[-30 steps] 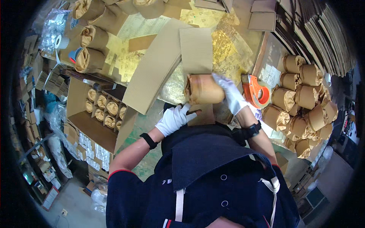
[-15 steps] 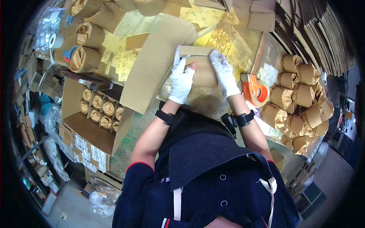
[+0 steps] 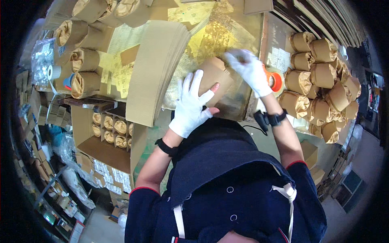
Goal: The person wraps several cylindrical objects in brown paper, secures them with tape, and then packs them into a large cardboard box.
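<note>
My left hand [image 3: 192, 103], in a white glove with bare thumb and fingertip showing, holds a rolled piece of brown cardboard [image 3: 216, 79] against the worktop. Its fingers lie spread along the curved side of the roll. My gloved right hand [image 3: 246, 71] is off the roll, between it and an orange tape dispenser [image 3: 275, 82]. Motion smears the right fingers, so whether they hold anything is hidden. To the left of the roll lies a stack of corrugated cardboard sheets [image 3: 156, 65].
Several paper-stuffed cardboard cylinders [image 3: 324, 73] are piled at the right, and more cylinders [image 3: 85, 85] stand at the left. A divided carton [image 3: 101, 152] holding similar pieces sits low on the left. Flat cardboard [image 3: 316, 20] is stacked at the far right.
My right hand has let go of the cardboard and moved toward the tape dispenser. My left hand now lies over the roll, which is turned and tilted. The whole view has shifted.
</note>
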Motion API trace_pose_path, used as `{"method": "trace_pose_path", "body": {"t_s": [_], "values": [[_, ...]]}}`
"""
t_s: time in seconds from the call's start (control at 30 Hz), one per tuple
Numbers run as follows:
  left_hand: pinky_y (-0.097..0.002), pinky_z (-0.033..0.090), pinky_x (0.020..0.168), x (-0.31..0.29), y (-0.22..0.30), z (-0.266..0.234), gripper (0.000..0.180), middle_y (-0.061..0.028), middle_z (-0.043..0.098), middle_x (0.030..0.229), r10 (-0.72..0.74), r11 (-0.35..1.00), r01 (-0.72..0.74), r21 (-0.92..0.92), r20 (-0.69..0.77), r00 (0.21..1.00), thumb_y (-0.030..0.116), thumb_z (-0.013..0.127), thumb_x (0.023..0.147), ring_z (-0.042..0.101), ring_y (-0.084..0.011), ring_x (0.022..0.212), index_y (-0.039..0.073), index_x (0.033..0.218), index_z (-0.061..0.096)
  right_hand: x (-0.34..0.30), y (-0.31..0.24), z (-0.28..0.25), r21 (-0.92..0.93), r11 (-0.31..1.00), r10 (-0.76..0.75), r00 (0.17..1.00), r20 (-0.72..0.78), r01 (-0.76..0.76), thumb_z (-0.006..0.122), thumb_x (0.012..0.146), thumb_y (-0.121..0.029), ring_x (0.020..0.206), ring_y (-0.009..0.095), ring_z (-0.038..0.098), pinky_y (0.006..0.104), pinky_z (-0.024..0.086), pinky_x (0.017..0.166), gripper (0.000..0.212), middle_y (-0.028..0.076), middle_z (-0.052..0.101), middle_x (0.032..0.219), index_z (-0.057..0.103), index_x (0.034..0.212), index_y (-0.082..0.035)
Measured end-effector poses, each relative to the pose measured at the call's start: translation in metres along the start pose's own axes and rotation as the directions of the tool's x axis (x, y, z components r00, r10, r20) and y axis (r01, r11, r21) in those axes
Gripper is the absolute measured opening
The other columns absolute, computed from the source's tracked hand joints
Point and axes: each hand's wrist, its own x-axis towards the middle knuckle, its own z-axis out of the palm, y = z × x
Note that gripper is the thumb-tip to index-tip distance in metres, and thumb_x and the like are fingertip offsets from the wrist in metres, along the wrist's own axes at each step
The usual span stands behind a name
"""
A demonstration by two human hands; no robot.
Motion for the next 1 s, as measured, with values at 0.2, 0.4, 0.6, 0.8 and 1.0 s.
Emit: {"method": "trace_pose_path", "body": {"t_s": [0.2, 0.4, 0.6, 0.8, 1.0], "values": [[-0.0488, 0.049, 0.097, 0.008, -0.002, 0.013, 0.077, -0.022, 0.043, 0.145, -0.05, 0.984, 0.063, 0.168, -0.082, 0.995, 0.032, 0.082, 0.065, 0.053, -0.0448, 0.116, 0.024, 0.137, 0.057, -0.078, 0.071, -0.077, -0.889, 0.458, 0.093, 0.993, 0.076, 0.025, 0.068, 0.079, -0.059, 0.056, 0.025, 0.058, 0.0363, 0.044, 0.049, 0.051, 0.009, 0.064, 0.073, 0.07, 0.089, -0.009], [-0.0473, 0.053, 0.09, 0.017, 0.01, 0.015, 0.104, -0.0213, 0.046, 0.142, -0.205, 0.947, 0.21, 0.244, -0.045, 0.978, 0.038, 0.085, 0.06, 0.058, -0.0421, 0.109, 0.022, 0.151, 0.037, -0.093, 0.082, -0.071, -0.573, 0.797, 0.329, 0.933, 0.147, -0.191, 0.07, 0.082, -0.058, 0.066, 0.025, 0.068, 0.0358, 0.052, 0.058, 0.055, 0.013, 0.071, 0.082, 0.069, 0.09, -0.004], [-0.0494, 0.052, 0.092, 0.016, 0.001, 0.014, 0.103, -0.0224, 0.045, 0.143, -0.191, 0.951, 0.197, 0.239, -0.048, 0.98, 0.031, 0.085, 0.06, 0.058, -0.0425, 0.109, 0.022, 0.151, 0.037, -0.104, -0.031, -0.077, 0.381, 0.501, 0.548, 0.626, 0.555, -0.777, 0.071, 0.087, -0.048, 0.069, 0.013, 0.066, 0.0263, 0.05, 0.059, 0.053, 0.007, 0.068, 0.072, 0.07, 0.094, 0.004], [-0.0468, 0.053, 0.091, 0.03, -0.023, -0.002, 0.097, -0.0237, 0.043, 0.144, -0.126, 0.981, 0.127, 0.15, -0.015, 0.992, 0.025, 0.086, 0.056, 0.057, -0.0413, 0.112, 0.025, 0.145, 0.047, -0.068, -0.041, -0.022, 0.126, 0.677, 0.565, 0.622, 0.542, -0.725, 0.067, 0.085, -0.059, 0.068, 0.011, 0.064, 0.0286, 0.05, 0.063, 0.062, 0.008, 0.065, 0.069, 0.072, 0.091, 0.003], [-0.0435, 0.053, 0.091, 0.041, -0.017, -0.01, 0.1, -0.0204, 0.049, 0.14, -0.109, 0.985, 0.099, 0.144, 0.058, 0.992, 0.026, 0.086, 0.061, 0.06, -0.0396, 0.111, 0.023, 0.149, 0.039, -0.099, -0.031, -0.039, 0.046, 0.694, 0.642, 0.647, 0.41, -0.718, 0.064, 0.082, -0.062, 0.069, 0.023, 0.069, 0.0341, 0.052, 0.067, 0.068, 0.016, 0.067, 0.069, 0.071, 0.093, 0.005]]}}
